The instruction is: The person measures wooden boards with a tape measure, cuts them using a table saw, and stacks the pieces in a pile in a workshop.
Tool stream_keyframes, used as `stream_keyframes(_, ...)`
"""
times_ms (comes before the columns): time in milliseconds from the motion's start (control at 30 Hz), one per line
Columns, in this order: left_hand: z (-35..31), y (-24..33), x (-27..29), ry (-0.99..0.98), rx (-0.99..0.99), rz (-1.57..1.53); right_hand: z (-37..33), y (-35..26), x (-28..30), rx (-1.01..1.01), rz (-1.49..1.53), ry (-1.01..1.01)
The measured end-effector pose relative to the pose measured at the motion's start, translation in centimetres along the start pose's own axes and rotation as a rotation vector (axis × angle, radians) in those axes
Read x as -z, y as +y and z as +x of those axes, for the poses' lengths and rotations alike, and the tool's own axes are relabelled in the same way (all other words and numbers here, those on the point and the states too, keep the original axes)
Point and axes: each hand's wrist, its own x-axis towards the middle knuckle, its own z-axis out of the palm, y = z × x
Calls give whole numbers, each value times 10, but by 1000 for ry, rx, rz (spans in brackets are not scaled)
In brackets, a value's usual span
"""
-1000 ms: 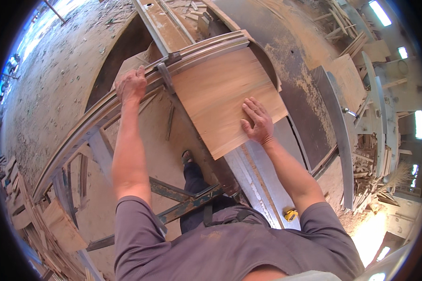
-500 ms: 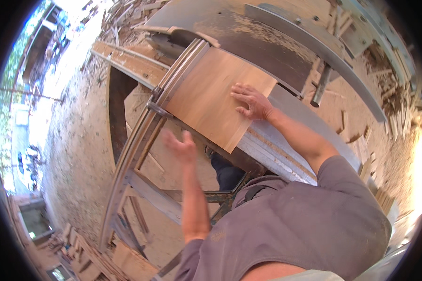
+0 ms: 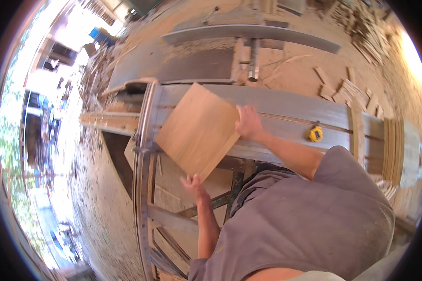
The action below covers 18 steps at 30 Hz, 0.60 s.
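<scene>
A square, light-brown wooden panel (image 3: 199, 129) lies turned cornerwise over the metal table of a saw-like machine (image 3: 286, 105). Its near corner juts past the table's front edge. At that corner my left hand (image 3: 195, 187), slightly blurred, pinches the panel's edge. My right hand (image 3: 249, 122) grips the right-hand corner, with the thumb side against the wood and part of the fingers out of sight. A metal rail (image 3: 147, 105) runs along the table's left end, beside the panel.
On the table to the right sits a yellow tape measure (image 3: 315, 134), near a wooden strip (image 3: 357, 126) laid across. Farther right stands a stack of boards (image 3: 394, 152). Beyond the table are a long metal bar (image 3: 253, 32) and scattered offcuts (image 3: 351, 93) on a dusty floor.
The panel has turned cornerwise. My left hand has come from beside the table to its near corner; my right hand, earlier flat on top, now grips its right corner. The view has swung right.
</scene>
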Motion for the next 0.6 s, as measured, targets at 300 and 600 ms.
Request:
stream_keyframes(300,-19,-78,84,-67,29,582,-167,40,74,-503,346,-429)
stream_keyframes(600,-107,-119,86,-246,-151,598,-305,65,98,-705,562,-93)
